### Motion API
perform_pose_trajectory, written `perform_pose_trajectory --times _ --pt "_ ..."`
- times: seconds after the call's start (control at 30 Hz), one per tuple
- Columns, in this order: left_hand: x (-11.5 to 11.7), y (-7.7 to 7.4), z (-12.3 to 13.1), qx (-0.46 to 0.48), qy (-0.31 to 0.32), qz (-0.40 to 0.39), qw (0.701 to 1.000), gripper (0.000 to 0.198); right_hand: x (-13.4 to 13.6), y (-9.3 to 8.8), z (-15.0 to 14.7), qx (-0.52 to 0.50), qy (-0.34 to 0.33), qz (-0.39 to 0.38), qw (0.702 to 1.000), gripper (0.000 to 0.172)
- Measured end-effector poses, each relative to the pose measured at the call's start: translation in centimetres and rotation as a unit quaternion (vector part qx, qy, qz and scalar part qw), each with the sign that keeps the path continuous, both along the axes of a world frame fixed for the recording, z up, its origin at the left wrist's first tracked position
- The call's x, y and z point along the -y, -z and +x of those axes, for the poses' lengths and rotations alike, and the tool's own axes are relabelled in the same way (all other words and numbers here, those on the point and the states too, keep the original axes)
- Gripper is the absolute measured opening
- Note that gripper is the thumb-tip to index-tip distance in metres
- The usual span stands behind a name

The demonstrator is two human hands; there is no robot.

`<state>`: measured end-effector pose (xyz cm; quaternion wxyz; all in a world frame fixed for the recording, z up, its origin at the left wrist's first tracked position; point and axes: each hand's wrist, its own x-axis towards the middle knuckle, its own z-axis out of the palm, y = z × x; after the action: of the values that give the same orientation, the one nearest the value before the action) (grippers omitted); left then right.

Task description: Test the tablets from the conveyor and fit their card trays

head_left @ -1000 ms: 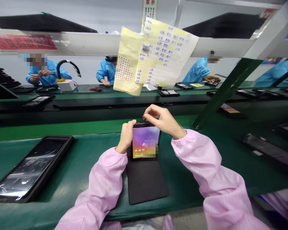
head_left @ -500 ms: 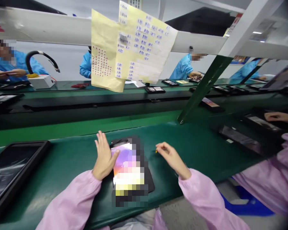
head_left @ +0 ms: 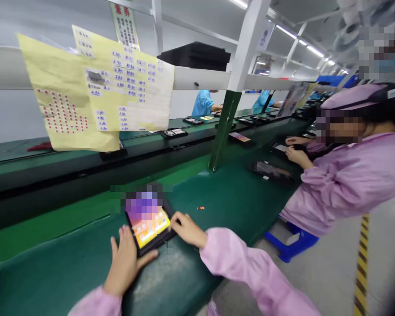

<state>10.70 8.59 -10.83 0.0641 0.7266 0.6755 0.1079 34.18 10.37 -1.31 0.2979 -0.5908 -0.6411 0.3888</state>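
A tablet with a lit purple and yellow screen (head_left: 151, 228) lies in a black holder (head_left: 173, 213) on the green work surface; part of it is blurred out. My left hand (head_left: 123, 261) is open at its lower left edge, fingers spread and thumb along the near side. At the right edge, my right hand (head_left: 187, 228) has its thumb and forefinger pinched together against or just over the rim. What the pinch holds, if anything, is too small to make out. Beyond that hand, a tiny orange and white piece (head_left: 200, 208) rests on the mat.
A co-worker in pink (head_left: 358, 175) sits at the right, hands over a dark tray (head_left: 279, 148). Another dark tray (head_left: 272, 171) lies nearer. A green and white post (head_left: 224, 131) rises behind the mat. Yellow handwritten sheets (head_left: 131, 87) hang from the rail.
The view has swung right. My right hand has come from beside the tablet to its right edge. The small yellowish piece at its fingertips now appears to lie on the mat.
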Motion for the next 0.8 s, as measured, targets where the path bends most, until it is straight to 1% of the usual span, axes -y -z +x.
perform_pose_trajectory --times 0.03,0.07,0.1,0.13,0.17,0.2,0.23,0.27,0.3,0.33,0.37,0.43,0.5,0.53,0.6,0.67,0.7,0.73,0.77,0.8 --pt "-3.0 -1.9 0.7 -0.014 -0.006 -0.005 1.0 0.122 -2.7 -0.3 -0.6 -0.003 0.022 0.006 1.0 0.011" --pt "-5.9 -3.8 1.6 -0.015 -0.007 0.002 1.0 0.113 -5.4 -0.8 -1.1 -0.008 0.043 0.014 0.999 0.023" --pt "-8.6 -5.4 2.4 -0.016 -0.017 0.008 1.0 0.108 -8.0 -1.3 -1.6 -0.016 0.067 0.026 0.997 0.03" --pt "-10.9 -6.7 3.3 -0.017 -0.032 0.016 0.999 0.103 -10.2 -1.8 -2.0 -0.024 0.089 0.04 0.995 0.033" --pt "-12.7 -7.7 4.0 -0.018 -0.06 0.026 0.998 0.101 -12.0 -2.2 -2.4 -0.031 0.109 0.056 0.992 0.034" --pt "-14.1 -8.4 4.5 -0.02 -0.088 0.038 0.995 0.1 -13.3 -2.5 -2.7 -0.039 0.127 0.072 0.988 0.035" --pt "-15.0 -8.7 4.8 -0.022 -0.11 0.045 0.993 0.1 -14.1 -2.6 -2.9 -0.046 0.142 0.089 0.985 0.035" --pt "-15.4 -8.7 4.7 -0.025 -0.126 0.05 0.99 0.099 -14.3 -2.4 -3.0 -0.053 0.152 0.104 0.981 0.037" --pt "-15.3 -8.5 4.3 -0.029 -0.136 0.057 0.989 0.1 -14.0 -1.9 -3.1 -0.062 0.157 0.12 0.978 0.037" --pt "-14.8 -8.2 3.6 -0.035 -0.144 0.064 0.987 0.102 -13.2 -1.2 -3.2 -0.07 0.157 0.135 0.976 0.034" --pt "-13.9 -7.8 2.6 -0.04 -0.15 0.07 0.985 0.104 -12.1 -0.2 -3.2 -0.081 0.148 0.15 0.974 0.035" --pt "-11.4 -7.0 -0.4 -0.05 -0.168 0.078 0.981 0.107 -9.0 2.2 -3.1 -0.101 0.115 0.171 0.973 0.033" --pt "-8.2 -6.8 -4.7 -0.062 -0.205 0.085 0.973 0.107 -5.5 4.5 -3.1 -0.115 0.063 0.173 0.976 0.031" --pt "-6.5 -7.0 -7.5 -0.074 -0.236 0.094 0.964 0.107 -3.9 5.4 -3.0 -0.12 0.035 0.169 0.978 0.036" --pt "-2.7 -8.2 -14.0 -0.107 -0.327 0.122 0.931 0.105 -1.0 6.8 -3.2 -0.122 -0.014 0.157 0.98 0.041" --pt "1.6 -10.2 -21.3 -0.133 -0.446 0.137 0.874 0.101 1.3 7.4 -3.6 -0.108 -0.059 0.133 0.984 0.04" --pt "3.9 -11.2 -24.9 -0.13 -0.508 0.118 0.843 0.099 2.2 7.6 -3.9 -0.097 -0.084 0.116 0.985 0.038" --pt "6.2 -12.2 -28.1 -0.115 -0.558 0.081 0.818 0.098 3.1 7.8 -4.4 -0.086 -0.109 0.101 0.985 0.037" --pt "8.4 -13.0 -30.9 -0.074 -0.583 0.003 0.809 0.098 3.9 7.9 -5.0 -0.076 -0.133 0.088 0.984 0.036" --pt "10.3 -13.5 -33.1 -0.035 -0.575 -0.063 0.815 0.096 4.6 7.9 -5.6 -0.07 -0.153 0.077 0.983 0.035"
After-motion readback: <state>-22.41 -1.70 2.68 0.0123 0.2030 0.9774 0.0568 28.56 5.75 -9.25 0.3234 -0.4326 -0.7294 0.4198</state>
